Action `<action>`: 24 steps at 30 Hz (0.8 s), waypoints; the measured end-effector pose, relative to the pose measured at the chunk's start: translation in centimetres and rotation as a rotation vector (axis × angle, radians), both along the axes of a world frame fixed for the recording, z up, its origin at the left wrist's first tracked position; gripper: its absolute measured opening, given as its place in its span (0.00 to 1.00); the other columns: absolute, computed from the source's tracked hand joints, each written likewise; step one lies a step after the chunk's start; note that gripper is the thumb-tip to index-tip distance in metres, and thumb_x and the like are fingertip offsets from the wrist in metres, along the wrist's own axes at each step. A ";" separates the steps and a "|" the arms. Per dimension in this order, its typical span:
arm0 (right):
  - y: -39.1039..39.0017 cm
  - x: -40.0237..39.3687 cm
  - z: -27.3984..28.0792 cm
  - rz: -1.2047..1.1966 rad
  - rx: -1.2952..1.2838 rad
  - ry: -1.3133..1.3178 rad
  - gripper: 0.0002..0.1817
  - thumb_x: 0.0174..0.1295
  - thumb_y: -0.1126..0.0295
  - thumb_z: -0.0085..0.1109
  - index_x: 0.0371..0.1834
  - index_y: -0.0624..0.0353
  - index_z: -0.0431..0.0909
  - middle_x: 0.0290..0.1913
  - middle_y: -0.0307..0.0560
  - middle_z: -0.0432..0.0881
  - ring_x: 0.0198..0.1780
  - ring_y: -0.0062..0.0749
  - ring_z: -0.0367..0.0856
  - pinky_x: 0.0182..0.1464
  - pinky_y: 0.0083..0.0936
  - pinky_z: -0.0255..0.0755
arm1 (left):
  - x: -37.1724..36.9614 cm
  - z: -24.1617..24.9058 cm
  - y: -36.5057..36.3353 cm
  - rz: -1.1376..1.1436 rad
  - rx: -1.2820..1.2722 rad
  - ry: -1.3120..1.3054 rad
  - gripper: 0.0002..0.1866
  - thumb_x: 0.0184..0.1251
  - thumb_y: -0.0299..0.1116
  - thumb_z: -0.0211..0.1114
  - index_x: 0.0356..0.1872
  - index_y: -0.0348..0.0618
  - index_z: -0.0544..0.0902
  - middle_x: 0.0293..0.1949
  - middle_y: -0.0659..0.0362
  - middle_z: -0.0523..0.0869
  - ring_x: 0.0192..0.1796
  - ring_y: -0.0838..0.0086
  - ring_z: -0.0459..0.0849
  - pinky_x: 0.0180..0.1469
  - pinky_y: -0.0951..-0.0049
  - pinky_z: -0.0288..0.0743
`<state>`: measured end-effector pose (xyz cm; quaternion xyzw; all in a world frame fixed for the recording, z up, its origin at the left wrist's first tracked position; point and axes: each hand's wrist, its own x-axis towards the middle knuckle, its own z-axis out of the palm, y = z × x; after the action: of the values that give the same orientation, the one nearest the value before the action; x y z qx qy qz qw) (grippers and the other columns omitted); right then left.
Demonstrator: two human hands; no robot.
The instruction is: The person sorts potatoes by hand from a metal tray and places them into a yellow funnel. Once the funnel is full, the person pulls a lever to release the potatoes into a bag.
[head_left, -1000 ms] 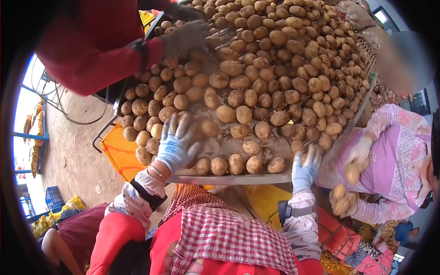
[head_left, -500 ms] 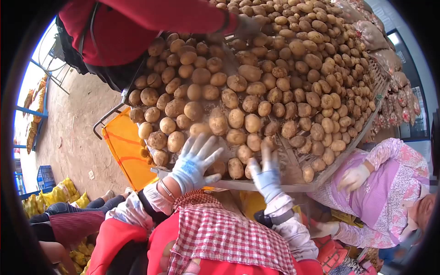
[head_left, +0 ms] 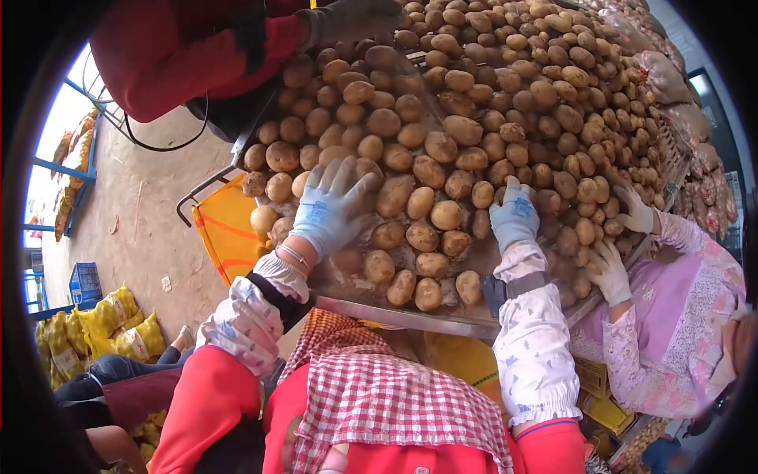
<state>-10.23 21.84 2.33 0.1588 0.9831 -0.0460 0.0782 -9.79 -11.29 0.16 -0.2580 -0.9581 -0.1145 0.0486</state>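
Many brown potatoes (head_left: 446, 215) cover a sorting table (head_left: 407, 314) with a metal front edge. My left hand (head_left: 325, 209), in a white and blue glove, lies palm down on potatoes at the table's left side, its fingers spread. Farther right, my right hand (head_left: 515, 217) wears a matching glove and reaches forward among the potatoes, fingers stretched out. Neither hand is wrapped round a potato. Whatever lies under the palms is hidden. Several potatoes sit between my two hands, near the front edge.
At my right, a co-worker's gloved hand (head_left: 609, 270) touches potatoes along the table's side. Another person's dark glove (head_left: 355, 17) is over the far left. An orange sack (head_left: 229, 229) hangs at the left corner. Yellow bags (head_left: 118, 324) stand on the floor.
Both my hands have moved forward over the potatoes, the right one also to the right. The co-worker at right now has both hands at the table. The far person's arm has shifted left.
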 end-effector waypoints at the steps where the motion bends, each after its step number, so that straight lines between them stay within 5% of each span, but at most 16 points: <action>1: 0.1 0.0 -0.3 0.003 -0.003 0.082 0.32 0.59 0.57 0.63 0.67 0.48 0.68 0.61 0.55 0.73 0.57 0.53 0.79 0.57 0.46 0.75 | -0.1 -0.2 0.0 0.000 0.002 0.004 0.39 0.57 0.47 0.65 0.72 0.53 0.66 0.73 0.42 0.62 0.74 0.45 0.60 0.76 0.48 0.49; 4: 1.9 1.6 -1.1 0.071 -0.105 0.230 0.27 0.59 0.56 0.65 0.61 0.52 0.74 0.57 0.53 0.77 0.52 0.50 0.82 0.48 0.43 0.79 | 0.8 -0.8 -0.1 0.024 0.024 0.007 0.38 0.58 0.46 0.65 0.72 0.52 0.67 0.72 0.42 0.63 0.74 0.44 0.60 0.75 0.47 0.51; 6: 2.1 3.9 0.0 -0.332 -1.139 0.279 0.24 0.62 0.54 0.64 0.57 0.56 0.76 0.56 0.53 0.80 0.49 0.43 0.83 0.39 0.35 0.79 | 2.5 -1.3 -1.2 -0.005 0.072 -0.054 0.37 0.59 0.46 0.64 0.71 0.50 0.67 0.72 0.42 0.64 0.74 0.44 0.60 0.75 0.46 0.52; 7: 2.7 4.9 -0.1 -0.335 -1.142 0.281 0.24 0.62 0.54 0.64 0.57 0.56 0.76 0.56 0.53 0.80 0.49 0.43 0.83 0.39 0.35 0.79 | 3.4 -1.4 -1.5 -0.052 0.113 -0.117 0.36 0.60 0.47 0.63 0.71 0.49 0.68 0.72 0.42 0.64 0.74 0.43 0.60 0.74 0.45 0.53; 9: 3.7 7.3 0.2 -0.442 -2.437 -0.067 0.26 0.67 0.51 0.59 0.60 0.58 0.74 0.56 0.56 0.80 0.50 0.42 0.83 0.36 0.30 0.80 | 5.0 1.3 -0.3 -0.093 0.222 -0.221 0.35 0.61 0.47 0.63 0.70 0.48 0.69 0.72 0.42 0.65 0.74 0.43 0.60 0.74 0.45 0.53; 10: 3.1 8.4 0.3 -0.448 -2.441 -0.057 0.26 0.67 0.51 0.59 0.60 0.58 0.74 0.56 0.56 0.80 0.50 0.42 0.83 0.36 0.30 0.80 | 6.2 2.3 0.8 -0.116 0.339 -0.322 0.34 0.62 0.47 0.63 0.70 0.47 0.69 0.72 0.43 0.65 0.75 0.44 0.60 0.74 0.45 0.53; 12: -0.5 9.5 2.8 -0.769 -2.480 0.223 0.29 0.69 0.49 0.56 0.63 0.59 0.72 0.58 0.59 0.78 0.53 0.48 0.82 0.39 0.34 0.82 | 8.7 1.9 3.0 -0.276 0.186 -0.160 0.34 0.63 0.48 0.63 0.69 0.46 0.69 0.72 0.44 0.65 0.75 0.45 0.59 0.74 0.43 0.53; 14: -0.6 10.7 2.0 -0.747 -2.485 0.269 0.27 0.71 0.50 0.52 0.64 0.58 0.71 0.59 0.58 0.77 0.57 0.51 0.79 0.41 0.33 0.84 | 8.8 0.5 3.3 -0.251 0.118 -0.198 0.35 0.62 0.49 0.62 0.70 0.48 0.69 0.73 0.46 0.64 0.76 0.46 0.57 0.76 0.44 0.49; 17: -0.7 12.5 3.2 -0.727 -2.509 0.324 0.28 0.70 0.54 0.54 0.68 0.59 0.69 0.68 0.60 0.70 0.69 0.55 0.69 0.62 0.44 0.76 | 7.0 -0.7 0.6 0.085 -0.113 -0.059 0.37 0.63 0.49 0.61 0.73 0.51 0.65 0.73 0.48 0.63 0.76 0.49 0.56 0.77 0.49 0.43; 21: -1.3 14.1 3.0 -0.560 -2.498 0.442 0.29 0.71 0.56 0.53 0.70 0.62 0.65 0.65 0.62 0.74 0.64 0.54 0.74 0.65 0.46 0.73 | 6.3 1.1 1.6 0.081 0.005 -0.061 0.34 0.64 0.42 0.59 0.71 0.43 0.67 0.73 0.44 0.63 0.77 0.44 0.54 0.77 0.44 0.42; 24: -0.6 15.6 0.5 -0.572 -2.489 0.380 0.31 0.69 0.56 0.57 0.70 0.61 0.66 0.62 0.59 0.76 0.59 0.48 0.77 0.59 0.41 0.77 | 7.3 1.8 5.6 -0.221 0.082 -0.053 0.35 0.62 0.47 0.63 0.71 0.48 0.67 0.73 0.43 0.63 0.76 0.43 0.56 0.77 0.44 0.46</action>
<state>5.38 21.23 2.78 0.1745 0.2062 -0.9626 0.0198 -2.47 -5.67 1.95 -0.3567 -0.9193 -0.1648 0.0209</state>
